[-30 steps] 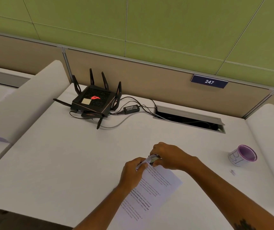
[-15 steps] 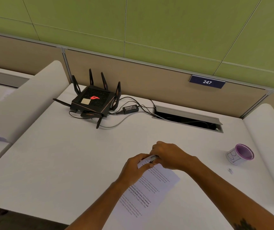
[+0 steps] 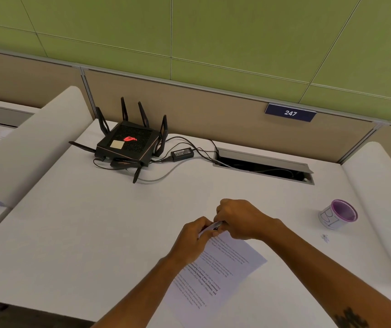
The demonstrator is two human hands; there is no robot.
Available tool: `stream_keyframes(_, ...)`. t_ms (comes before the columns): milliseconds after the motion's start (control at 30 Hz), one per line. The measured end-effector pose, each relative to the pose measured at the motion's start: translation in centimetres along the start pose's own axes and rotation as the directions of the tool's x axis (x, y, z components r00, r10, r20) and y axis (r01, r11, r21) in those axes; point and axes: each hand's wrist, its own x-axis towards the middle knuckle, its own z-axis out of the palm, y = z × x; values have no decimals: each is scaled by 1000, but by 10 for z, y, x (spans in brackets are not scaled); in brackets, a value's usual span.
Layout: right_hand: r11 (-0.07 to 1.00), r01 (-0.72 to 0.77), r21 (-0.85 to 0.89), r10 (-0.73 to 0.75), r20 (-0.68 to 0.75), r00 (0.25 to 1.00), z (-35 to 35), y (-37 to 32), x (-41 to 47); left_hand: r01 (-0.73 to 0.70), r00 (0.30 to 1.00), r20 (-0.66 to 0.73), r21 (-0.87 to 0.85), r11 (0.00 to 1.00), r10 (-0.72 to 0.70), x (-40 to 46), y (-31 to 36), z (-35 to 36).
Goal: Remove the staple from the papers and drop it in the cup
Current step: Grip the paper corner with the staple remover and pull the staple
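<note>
Printed papers (image 3: 215, 275) lie slanted on the white desk (image 3: 99, 233) in front of me. My left hand (image 3: 195, 239) pinches their top corner and lifts it slightly. My right hand (image 3: 239, 218) is closed around a small dark and silver tool, seemingly a staple remover (image 3: 217, 225), pressed against that corner. The staple itself is hidden between my fingers. The cup (image 3: 337, 215), white with a purple rim and inside, lies tilted on the desk far to the right, well away from both hands.
A black router (image 3: 128, 144) with antennas and its cables sit at the back left. A cable slot (image 3: 263, 165) opens at the back middle. White dividers (image 3: 24, 147) flank the desk. A tiny scrap (image 3: 325, 238) lies below the cup.
Both hands have stayed together at the papers' top corner, shifting slightly; the corner is now more covered by my fingers. The view drifted a little.
</note>
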Motion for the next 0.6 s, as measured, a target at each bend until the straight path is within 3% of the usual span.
stream_keyframes(200,1000,-9,21,10,-30,1000,0,6,1,19,999,-29,-67,998,-22,0,11,-1)
stream_keyframes(367,990,-32,139,37,-33,999,4,9,1,32,997,-63,-140,990,-41,-2,20,-7)
stream_keyframes(600,856,-318,409,364,-39,931,10,21,-5,79,984,-142,-170,982,-104,1,16,-14)
